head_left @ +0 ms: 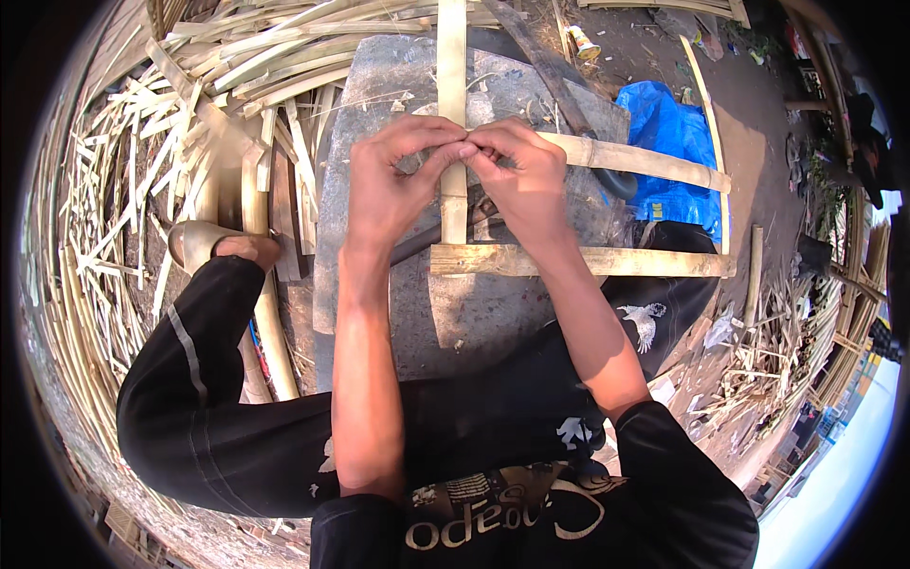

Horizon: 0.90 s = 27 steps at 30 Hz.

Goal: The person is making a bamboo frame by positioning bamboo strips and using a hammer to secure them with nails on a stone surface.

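Observation:
My left hand [389, 180] and my right hand [521, 175] meet fingertip to fingertip over an upright bamboo strip [452, 57]. Both pinch something small where that strip crosses a slanted bamboo slat [654, 163]; what they pinch is hidden by the fingers. A second, level bamboo slat [588, 261] lies across the strip's lower end, just below my wrists. The three pieces rest on a grey stone slab [379, 284] between my knees. A dark handled tool [417, 247] shows beneath my left hand.
A large heap of split bamboo strips [142, 171] fills the left and top. My left foot in a sandal [204, 242] rests beside the slab. A blue plastic sheet [678, 133] lies to the right, with more bamboo scraps [777, 360] and poles beyond.

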Each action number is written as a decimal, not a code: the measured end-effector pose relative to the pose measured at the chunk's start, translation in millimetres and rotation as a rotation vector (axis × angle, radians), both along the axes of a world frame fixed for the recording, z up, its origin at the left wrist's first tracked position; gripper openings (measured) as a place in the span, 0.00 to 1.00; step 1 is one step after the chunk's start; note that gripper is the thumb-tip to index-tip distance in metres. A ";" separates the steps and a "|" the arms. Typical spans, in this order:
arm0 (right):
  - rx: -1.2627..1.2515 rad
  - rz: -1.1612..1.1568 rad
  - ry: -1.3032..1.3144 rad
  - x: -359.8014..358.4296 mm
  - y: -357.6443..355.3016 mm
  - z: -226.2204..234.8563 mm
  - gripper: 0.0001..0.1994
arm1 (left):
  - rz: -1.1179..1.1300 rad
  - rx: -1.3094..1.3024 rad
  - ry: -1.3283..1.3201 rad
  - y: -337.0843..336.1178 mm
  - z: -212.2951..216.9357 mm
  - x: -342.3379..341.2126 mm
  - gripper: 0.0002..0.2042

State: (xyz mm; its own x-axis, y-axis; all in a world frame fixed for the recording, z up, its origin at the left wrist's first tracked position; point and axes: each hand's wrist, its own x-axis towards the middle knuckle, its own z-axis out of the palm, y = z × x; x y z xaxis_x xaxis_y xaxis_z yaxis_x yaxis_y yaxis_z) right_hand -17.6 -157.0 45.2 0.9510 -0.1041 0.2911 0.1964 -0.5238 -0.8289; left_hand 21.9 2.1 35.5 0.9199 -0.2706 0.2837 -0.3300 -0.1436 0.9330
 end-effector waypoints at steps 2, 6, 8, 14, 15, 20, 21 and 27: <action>-0.007 -0.011 0.031 -0.9 -2.0 -0.1 0.07 | 0.001 0.020 -0.035 -3.0 -5.8 -0.4 0.06; 0.024 0.001 0.071 0.5 -1.3 3.2 0.07 | 0.122 0.040 -0.206 -11.3 -7.0 -8.5 0.07; -0.022 0.014 0.011 1.6 -5.1 3.1 0.07 | 0.157 0.043 -0.303 -16.3 -9.5 -11.4 0.08; -0.074 0.037 -0.092 2.4 -7.5 -6.2 0.06 | 0.137 0.061 -0.381 -15.8 -14.0 -12.6 0.09; -0.073 0.041 -0.120 4.2 -7.6 -5.8 0.06 | 0.153 0.069 -0.387 -16.7 -14.3 -12.5 0.09; 0.012 0.057 0.109 1.5 -7.6 10.9 0.09 | 0.197 0.097 -0.353 -18.9 -16.4 -14.3 0.09; 0.033 0.078 0.129 -1.6 -9.3 17.3 0.10 | 0.199 0.117 -0.349 -15.4 -16.1 -14.4 0.09; -0.263 0.224 0.815 -25.8 -68.0 52.2 0.15 | 0.254 0.224 -0.380 -17.1 -17.0 -14.6 0.07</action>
